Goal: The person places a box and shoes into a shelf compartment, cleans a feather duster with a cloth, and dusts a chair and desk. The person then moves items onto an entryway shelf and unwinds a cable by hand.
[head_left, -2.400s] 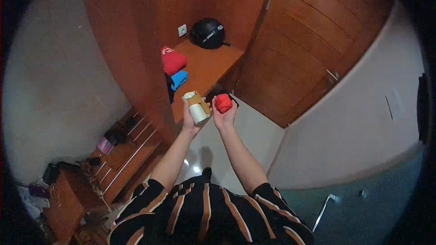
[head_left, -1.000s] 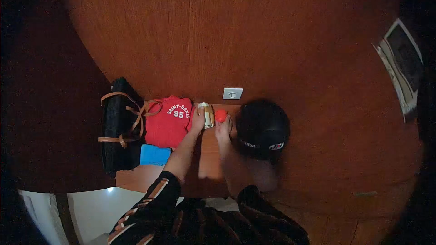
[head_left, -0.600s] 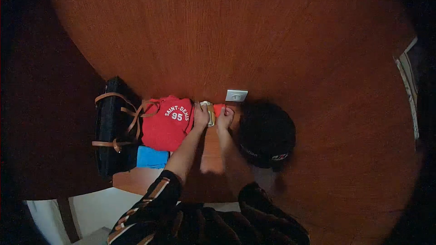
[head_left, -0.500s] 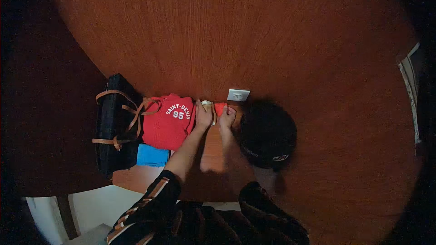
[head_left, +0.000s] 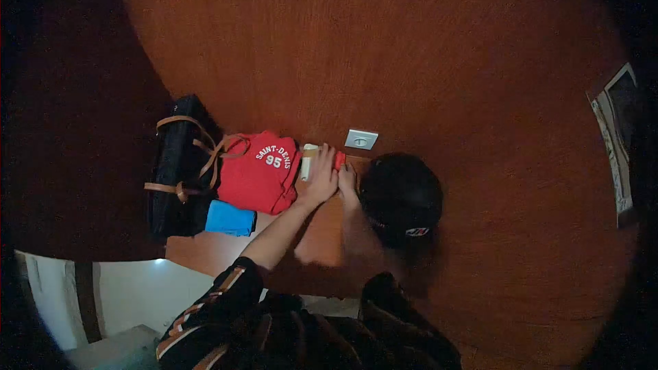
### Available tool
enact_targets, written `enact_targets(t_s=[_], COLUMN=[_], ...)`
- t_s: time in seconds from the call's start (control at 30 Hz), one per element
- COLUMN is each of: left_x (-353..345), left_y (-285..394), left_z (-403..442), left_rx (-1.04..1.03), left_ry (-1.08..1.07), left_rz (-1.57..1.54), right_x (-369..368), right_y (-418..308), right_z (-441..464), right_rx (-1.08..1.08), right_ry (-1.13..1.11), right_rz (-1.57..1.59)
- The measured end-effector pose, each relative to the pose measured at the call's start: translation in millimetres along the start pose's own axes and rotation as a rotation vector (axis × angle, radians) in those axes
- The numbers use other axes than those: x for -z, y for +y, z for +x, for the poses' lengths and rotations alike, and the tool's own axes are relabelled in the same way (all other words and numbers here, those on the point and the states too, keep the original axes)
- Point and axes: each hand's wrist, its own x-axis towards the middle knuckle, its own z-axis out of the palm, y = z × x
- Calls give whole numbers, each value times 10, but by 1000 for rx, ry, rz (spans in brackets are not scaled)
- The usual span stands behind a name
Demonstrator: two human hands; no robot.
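My left hand [head_left: 323, 179] lies with fingers stretched forward, between a small white-and-tan item [head_left: 308, 162] and a small red-orange item [head_left: 340, 159]. Just right of it, my right hand [head_left: 347, 179] has its fingers bent at the lower edge of the red-orange item, which is partly covered; its kind is unclear. To the left is a folded red garment [head_left: 257, 177] lettered "SAINT-DENIS 95". A folded blue cloth [head_left: 230, 218] lies below that garment. Close to my right hand stands a rounded black cap [head_left: 401, 199] with a small light logo.
A black bag [head_left: 181, 164] with brown straps stands at the left end of the wooden surface [head_left: 320, 236]. A white wall socket [head_left: 360, 139] sits on the wood panel behind my hands. A pale-framed object [head_left: 612, 144] is at the far right.
My left hand has moved right, off the white-and-tan item and toward the red-orange one. My right hand stays beside the red-orange item. The whole view has shifted slightly.
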Motion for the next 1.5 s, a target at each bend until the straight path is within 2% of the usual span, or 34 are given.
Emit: enact_targets(t_s=[0.07,0.13,0.2,0.27,0.3,0.33,0.4,0.5,0.63,0.67,0.7,0.73,0.77,0.83,0.87,0.93,0.97,1.0,1.03,1.07,1.1,1.17,1.2,1.27,1.3,1.37,1.4,1.43,1.5], left_x=[80,95,243,438,546,668,849,1229,1601,1738,1868,1866,1859,1512,1650,1939,2096,2216,2391,2526,2708,2860,2978,3224,3312,3400,3529,3693,4063], left_y=[26,50,91,211,272,312,311,254,-61,-112,-138,-333,-531,-1277,-1256,-1196,-1051,-915,-677,-475,-344,-311,-325,-500,-612,-1070,-1306,-1571,-1965], left_z=[-190,-539,-901,-1339,-1578,-1842,-2475,-3574,-5257,-5649,-6053,-6555,-7055,-8277,-8417,-8679,-8710,-8751,-8675,-8563,-8454,-8539,-8597,-8825,-8986,-9543,-9792,-10033,-10325], left_rx=[-71,10,32,10,21,-2,-65,-90,207,349,493,737,978,1059,953,697,820,1070,1279,1381,1517,1526,1512,1501,1510,1496,1477,1478,1387], left_ry=[-8,-98,-103,-131,-118,-205,-328,-488,-667,-674,-679,-659,-594,-678,-824,-1068,-937,-659,-360,-88,1,148,201,246,223,104,-23,-20,-278], left_rz=[14,-6,34,83,88,134,216,313,493,518,537,337,160,91,144,239,192,52,-99,-182,-414,-572,-612,-620,-575,-429,-276,-275,-147], right_x=[16,116,190,186,240,272,301,341,194,149,133,88,31,-79,-165,-375,-504,-668,-858,-1080,-1312,-1759,-2027,-2568,-2727,-3149,-3334,-3524,-3853], right_y=[-253,-436,-594,-356,-336,-305,-166,-246,66,125,143,136,87,86,102,171,170,211,289,355,386,493,600,790,729,485,380,283,112], right_z=[-226,-430,-616,-791,-937,-1116,-1639,-2702,-3838,-4073,-4295,-4458,-4586,-4818,-4881,-4932,-4984,-5009,-5028,-5029,-5042,-5175,-5227,-5344,-5512,-5822,-5954,-6093,-6284], right_rx=[-7,-3,-3,60,154,253,501,750,902,933,883,832,863,787,803,769,647,661,666,669,688,660,673,643,643,552,558,542,519], right_ry=[-35,-79,-100,-71,-42,-13,-52,-161,-399,-430,-570,-706,-737,-787,-822,-1083,-1200,-1228,-1369,-1500,-1522,-1680,-1697,-1685,-1693,-1630,-1631,-1612,-1590], right_rz=[20,45,-256,-213,-389,-564,-536,-734,-701,-684,-633,-586,-577,-452,-446,-460,-544,-545,-716,-893,-897,-1158,-1151,-1361,-1367,-1263,-1265,-1198,-1132])
